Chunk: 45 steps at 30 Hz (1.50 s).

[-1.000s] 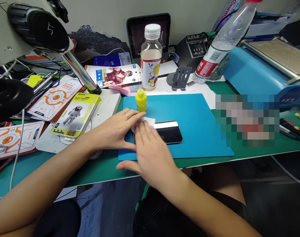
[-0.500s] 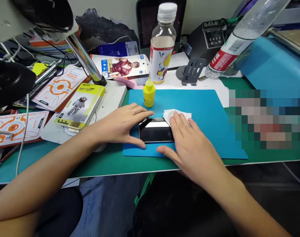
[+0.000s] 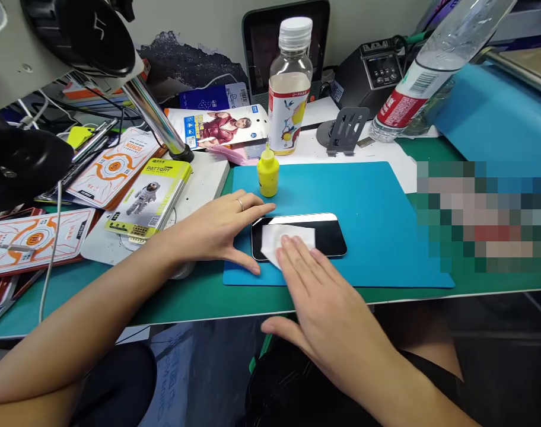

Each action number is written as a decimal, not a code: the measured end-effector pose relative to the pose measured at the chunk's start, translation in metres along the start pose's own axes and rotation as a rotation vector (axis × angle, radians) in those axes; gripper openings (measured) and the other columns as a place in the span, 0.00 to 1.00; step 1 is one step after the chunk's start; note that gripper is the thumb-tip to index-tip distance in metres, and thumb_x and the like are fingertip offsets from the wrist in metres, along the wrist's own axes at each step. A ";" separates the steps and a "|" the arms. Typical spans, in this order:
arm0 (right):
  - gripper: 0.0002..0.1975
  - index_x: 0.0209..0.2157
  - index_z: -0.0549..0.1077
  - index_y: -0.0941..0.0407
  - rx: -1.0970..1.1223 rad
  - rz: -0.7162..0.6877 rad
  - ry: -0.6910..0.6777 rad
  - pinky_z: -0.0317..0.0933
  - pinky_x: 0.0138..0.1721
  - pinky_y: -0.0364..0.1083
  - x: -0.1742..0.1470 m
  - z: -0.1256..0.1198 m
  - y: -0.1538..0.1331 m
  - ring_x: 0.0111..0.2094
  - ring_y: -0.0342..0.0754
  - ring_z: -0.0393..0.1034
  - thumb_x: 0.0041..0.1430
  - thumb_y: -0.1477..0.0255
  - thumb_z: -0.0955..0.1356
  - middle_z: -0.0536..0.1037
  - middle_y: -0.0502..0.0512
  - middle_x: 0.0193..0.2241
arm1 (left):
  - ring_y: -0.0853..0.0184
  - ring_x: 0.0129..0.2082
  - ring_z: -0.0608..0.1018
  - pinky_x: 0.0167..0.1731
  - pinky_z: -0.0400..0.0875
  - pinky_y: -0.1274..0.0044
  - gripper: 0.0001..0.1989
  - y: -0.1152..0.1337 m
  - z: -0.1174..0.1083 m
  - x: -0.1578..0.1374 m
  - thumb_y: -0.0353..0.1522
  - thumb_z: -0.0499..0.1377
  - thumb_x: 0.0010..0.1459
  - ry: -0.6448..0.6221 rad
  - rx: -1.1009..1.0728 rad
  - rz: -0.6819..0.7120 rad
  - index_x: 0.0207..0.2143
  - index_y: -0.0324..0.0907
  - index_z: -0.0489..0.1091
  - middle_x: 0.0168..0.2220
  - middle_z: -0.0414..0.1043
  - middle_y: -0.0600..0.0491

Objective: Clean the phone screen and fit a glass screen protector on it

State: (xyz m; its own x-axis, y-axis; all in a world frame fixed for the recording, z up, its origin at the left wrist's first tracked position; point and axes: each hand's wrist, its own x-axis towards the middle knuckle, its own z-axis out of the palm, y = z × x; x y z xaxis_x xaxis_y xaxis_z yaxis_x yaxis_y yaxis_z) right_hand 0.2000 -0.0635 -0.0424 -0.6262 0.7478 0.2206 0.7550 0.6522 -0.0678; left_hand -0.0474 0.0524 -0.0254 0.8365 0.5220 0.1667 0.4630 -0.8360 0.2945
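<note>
A black-screened smartphone (image 3: pixel 328 237) lies flat on the blue mat (image 3: pixel 372 219), screen up. My left hand (image 3: pixel 215 228) is open at its left end, thumb and forefinger spread beside the two long edges; light contact there is hard to judge. Under the fingertips of my right hand (image 3: pixel 324 302), a folded white wipe (image 3: pixel 273 237) is pressed onto the left half of the screen. Those fingers lie close together, with the thumb held out to the side. Just beyond the phone stands a small yellow bottle (image 3: pixel 267 175).
A drink bottle (image 3: pixel 289 112), a grey phone stand (image 3: pixel 344 130) and a tilted water bottle (image 3: pixel 401 107) stand behind the mat. On the left are a battery box (image 3: pixel 148 198), flat screen boxes (image 3: pixel 114 166) and a metal post (image 3: pixel 157 115). A pixelated patch covers the right side.
My right hand has slid the wipe left and toward me, from the phone's right end onto its left half. The phone's right end is now uncovered. My left hand stays put.
</note>
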 end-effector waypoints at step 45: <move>0.56 0.67 0.61 0.77 0.045 0.018 0.028 0.50 0.72 0.59 0.035 0.014 -0.018 0.71 0.66 0.57 0.61 0.39 0.63 0.62 0.80 0.69 | 0.52 0.53 0.76 0.51 0.74 0.64 0.43 0.006 0.001 -0.001 0.52 0.64 0.61 0.013 0.004 -0.015 0.68 0.36 0.58 0.55 0.73 0.37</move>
State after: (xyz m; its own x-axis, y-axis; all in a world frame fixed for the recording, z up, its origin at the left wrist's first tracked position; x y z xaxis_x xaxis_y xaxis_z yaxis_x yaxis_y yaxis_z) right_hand 0.1617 -0.0479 -0.0476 -0.6066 0.7561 0.2456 0.7562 0.6441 -0.1153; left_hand -0.0449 0.0470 -0.0251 0.8254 0.5370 0.1743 0.4770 -0.8285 0.2935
